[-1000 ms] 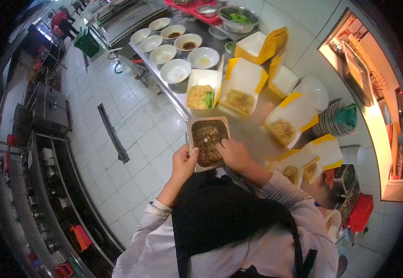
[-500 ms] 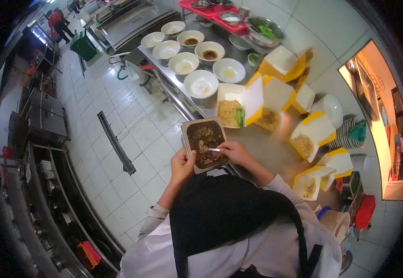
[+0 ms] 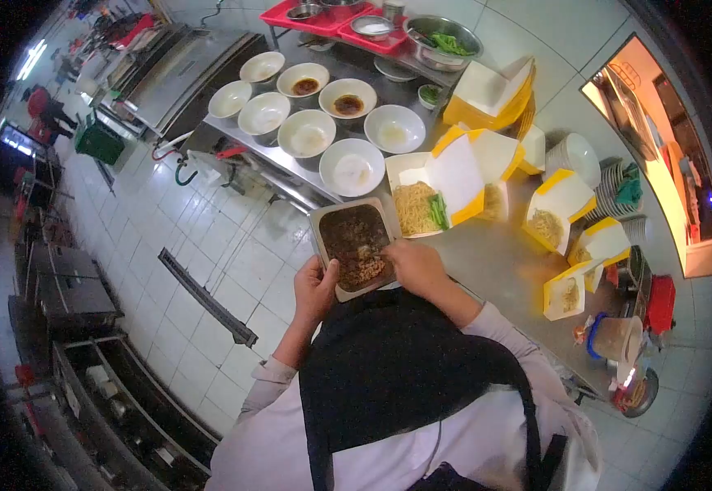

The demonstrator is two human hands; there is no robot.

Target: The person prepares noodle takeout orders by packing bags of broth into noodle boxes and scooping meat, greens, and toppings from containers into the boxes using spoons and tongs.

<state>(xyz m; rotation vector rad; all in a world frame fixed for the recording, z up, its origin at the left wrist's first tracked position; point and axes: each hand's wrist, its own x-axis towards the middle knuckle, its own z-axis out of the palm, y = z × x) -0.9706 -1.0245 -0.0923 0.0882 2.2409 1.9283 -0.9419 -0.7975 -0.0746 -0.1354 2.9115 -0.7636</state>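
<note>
A rectangular metal pan is held tilted in front of my apron, with dark sauce and brown minced meat inside it. My left hand grips its left edge, thumb over the rim and fingers beneath. Over the right side of the pan, my right hand is closed in a pinch on a spoon, most of which is hidden by the fingers and the food. Just beyond the pan stands an opened takeaway box with noodles and green vegetables.
Several white bowls stand on the steel table, some with dark sauce. More yellow-and-white boxes with noodles sit to the right, near stacked plates. A bowl of greens and red trays are at the back. Far left, a person.
The view has shifted, and the pan now sits nearer the noodle box. My right hand has moved closer over the pan, and the spoon, plain before, is now mostly hidden.
</note>
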